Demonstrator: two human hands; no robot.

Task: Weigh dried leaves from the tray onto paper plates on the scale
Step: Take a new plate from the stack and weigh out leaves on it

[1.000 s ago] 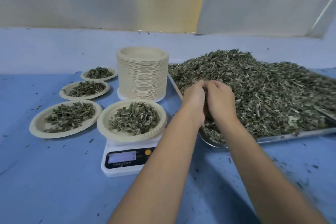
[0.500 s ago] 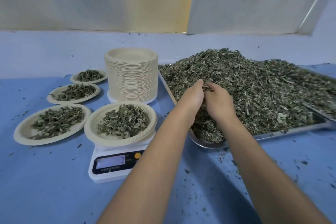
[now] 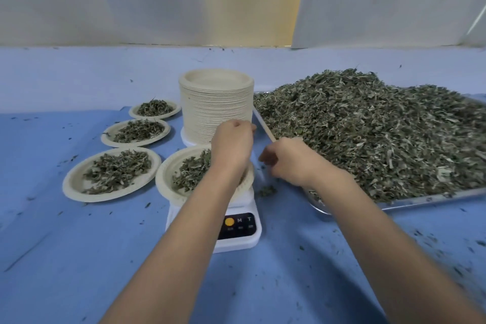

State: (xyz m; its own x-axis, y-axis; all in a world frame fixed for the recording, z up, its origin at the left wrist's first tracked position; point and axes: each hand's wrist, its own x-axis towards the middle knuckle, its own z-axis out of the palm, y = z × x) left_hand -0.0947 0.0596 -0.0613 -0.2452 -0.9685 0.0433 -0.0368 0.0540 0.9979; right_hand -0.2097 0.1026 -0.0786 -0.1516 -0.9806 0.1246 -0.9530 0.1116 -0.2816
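Both bare arms reach from the near edge toward the far middle of the scene, drawing closer together as they go. The left forearm runs up from the near left. The left hand has its back toward the camera, with the fingers curled under into a loose fist; whatever they enclose is hidden. The right forearm comes in from the near right. The right hand sits just right of the left one and slightly nearer, apart from it. Its fingers are curled and point left, too blurred to show any hold.
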